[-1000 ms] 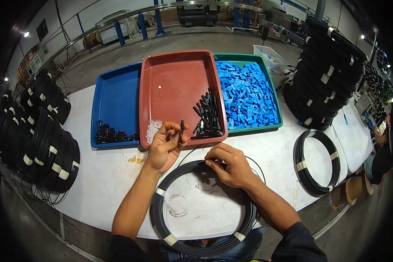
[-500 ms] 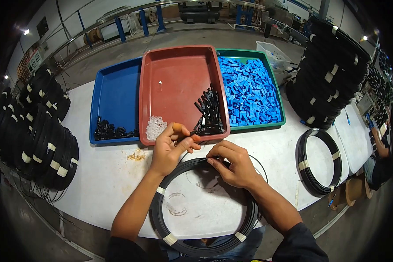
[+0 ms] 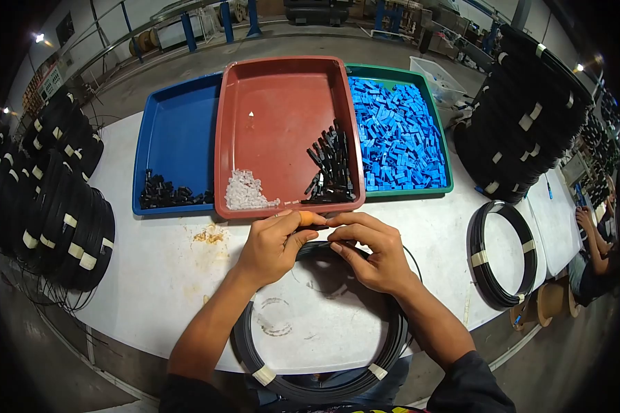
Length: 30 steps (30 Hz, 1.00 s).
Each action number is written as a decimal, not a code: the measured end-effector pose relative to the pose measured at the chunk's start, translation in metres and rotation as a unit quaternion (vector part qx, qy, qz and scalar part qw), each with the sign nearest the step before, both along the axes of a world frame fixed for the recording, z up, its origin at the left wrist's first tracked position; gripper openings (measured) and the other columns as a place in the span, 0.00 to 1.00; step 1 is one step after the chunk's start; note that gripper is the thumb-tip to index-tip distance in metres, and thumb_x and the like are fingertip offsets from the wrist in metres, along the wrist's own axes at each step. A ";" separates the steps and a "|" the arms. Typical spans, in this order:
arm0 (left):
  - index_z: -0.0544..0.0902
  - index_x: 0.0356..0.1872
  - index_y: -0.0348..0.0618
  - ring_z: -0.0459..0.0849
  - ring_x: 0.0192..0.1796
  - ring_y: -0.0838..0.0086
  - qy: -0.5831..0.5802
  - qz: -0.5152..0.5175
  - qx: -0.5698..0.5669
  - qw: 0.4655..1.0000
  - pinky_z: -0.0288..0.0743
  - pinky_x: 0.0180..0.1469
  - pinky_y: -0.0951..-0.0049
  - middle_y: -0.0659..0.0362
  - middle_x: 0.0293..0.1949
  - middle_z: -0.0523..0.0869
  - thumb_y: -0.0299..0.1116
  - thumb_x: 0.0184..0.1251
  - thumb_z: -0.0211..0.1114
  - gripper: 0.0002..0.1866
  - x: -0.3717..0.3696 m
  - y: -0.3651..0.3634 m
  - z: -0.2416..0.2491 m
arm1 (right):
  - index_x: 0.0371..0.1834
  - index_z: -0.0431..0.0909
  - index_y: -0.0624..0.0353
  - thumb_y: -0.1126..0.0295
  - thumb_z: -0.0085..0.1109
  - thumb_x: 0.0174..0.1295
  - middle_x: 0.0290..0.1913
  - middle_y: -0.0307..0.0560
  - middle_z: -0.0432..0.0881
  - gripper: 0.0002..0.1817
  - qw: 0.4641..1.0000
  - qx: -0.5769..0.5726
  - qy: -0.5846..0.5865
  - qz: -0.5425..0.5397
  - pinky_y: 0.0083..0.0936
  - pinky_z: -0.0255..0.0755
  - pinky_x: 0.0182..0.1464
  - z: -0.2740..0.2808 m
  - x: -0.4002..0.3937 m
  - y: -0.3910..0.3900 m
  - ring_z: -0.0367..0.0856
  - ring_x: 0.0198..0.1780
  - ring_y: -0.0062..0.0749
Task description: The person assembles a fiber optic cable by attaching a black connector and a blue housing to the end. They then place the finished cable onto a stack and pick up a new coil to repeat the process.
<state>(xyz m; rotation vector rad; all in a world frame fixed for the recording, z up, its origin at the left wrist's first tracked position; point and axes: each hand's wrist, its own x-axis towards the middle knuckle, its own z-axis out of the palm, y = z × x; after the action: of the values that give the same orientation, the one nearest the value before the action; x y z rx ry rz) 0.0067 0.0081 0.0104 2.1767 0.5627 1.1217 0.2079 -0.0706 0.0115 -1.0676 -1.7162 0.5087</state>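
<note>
My left hand (image 3: 272, 249) pinches a small black piece (image 3: 315, 227) near the front edge of the red tray (image 3: 287, 214). Fingertips of both hands almost meet there. My right hand (image 3: 370, 249) has its thumb and fingers pressed together at the top of a black cable coil (image 3: 395, 330); what they hold is too small to make out. The coil, bound with white tape, lies under my hands at the table's near edge. One loose cable loop curves out to the right of my right hand.
A blue tray (image 3: 139, 162) with black parts stands left, a green tray (image 3: 450, 172) with blue pieces right. Clear and black parts lie in the red tray. Stacked coils (image 3: 65, 227) rise left, more (image 3: 527, 117) right. Another coil (image 3: 477, 241) lies right. A person's arm (image 3: 594, 241) shows far right.
My left hand has moved right and its fingertips now come close to those of my right hand, with a black piece between them. The whole view has shifted slightly.
</note>
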 end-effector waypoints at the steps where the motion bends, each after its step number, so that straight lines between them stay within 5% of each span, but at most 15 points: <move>1: 0.87 0.46 0.34 0.91 0.42 0.60 0.018 0.004 0.021 1.000 0.84 0.46 0.67 0.50 0.43 0.91 0.19 0.63 0.71 0.10 0.000 -0.001 0.002 | 0.43 0.86 0.64 0.83 0.68 0.60 0.51 0.52 0.87 0.09 1.000 0.005 -0.012 -0.002 0.27 0.83 0.46 -0.001 0.000 0.000 0.89 0.45 0.37; 11: 0.90 0.42 0.36 0.90 0.44 0.64 -0.011 0.019 0.077 0.997 0.83 0.46 0.67 0.52 0.38 0.92 0.20 0.58 0.74 0.10 0.000 0.001 0.001 | 0.43 0.86 0.64 0.81 0.70 0.60 0.48 0.52 0.88 0.09 1.000 0.006 -0.012 -0.010 0.29 0.83 0.46 -0.002 -0.001 0.001 0.89 0.45 0.40; 17: 0.89 0.42 0.36 0.88 0.42 0.57 0.103 0.190 0.092 0.972 0.81 0.48 0.63 0.51 0.36 0.90 0.24 0.57 0.73 0.11 -0.002 0.040 -0.005 | 0.41 0.85 0.64 0.79 0.69 0.61 0.44 0.52 0.87 0.06 0.999 0.020 -0.035 -0.013 0.30 0.82 0.44 -0.006 0.003 0.005 0.89 0.42 0.43; 20: 0.89 0.43 0.37 0.87 0.45 0.56 0.129 0.068 0.107 0.983 0.80 0.50 0.59 0.51 0.36 0.90 0.25 0.57 0.73 0.12 0.010 0.076 -0.004 | 0.41 0.84 0.64 0.79 0.69 0.61 0.43 0.52 0.86 0.07 1.000 -0.004 -0.023 -0.011 0.31 0.81 0.44 -0.005 0.003 0.003 0.87 0.40 0.45; 23: 0.89 0.45 0.37 0.85 0.47 0.54 0.148 0.077 0.197 0.966 0.79 0.51 0.57 0.51 0.38 0.90 0.27 0.58 0.72 0.13 0.025 0.101 0.015 | 0.41 0.84 0.64 0.78 0.69 0.61 0.43 0.52 0.86 0.07 1.000 -0.016 -0.015 -0.012 0.31 0.81 0.44 -0.004 0.003 0.003 0.87 0.41 0.45; 30: 0.89 0.46 0.40 0.85 0.46 0.54 0.125 0.037 0.178 0.975 0.79 0.51 0.58 0.50 0.40 0.90 0.22 0.60 0.68 0.13 0.061 0.176 0.020 | 0.43 0.85 0.64 0.78 0.70 0.61 0.44 0.52 0.87 0.08 0.998 -0.063 -0.001 -0.025 0.31 0.82 0.47 0.001 0.004 0.003 0.88 0.43 0.44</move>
<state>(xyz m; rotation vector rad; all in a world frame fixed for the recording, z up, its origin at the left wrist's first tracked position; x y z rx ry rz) 0.0674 0.1845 0.0308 2.6527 0.5911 1.0585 0.2120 -0.0680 0.0126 -1.1978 -1.6737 0.5910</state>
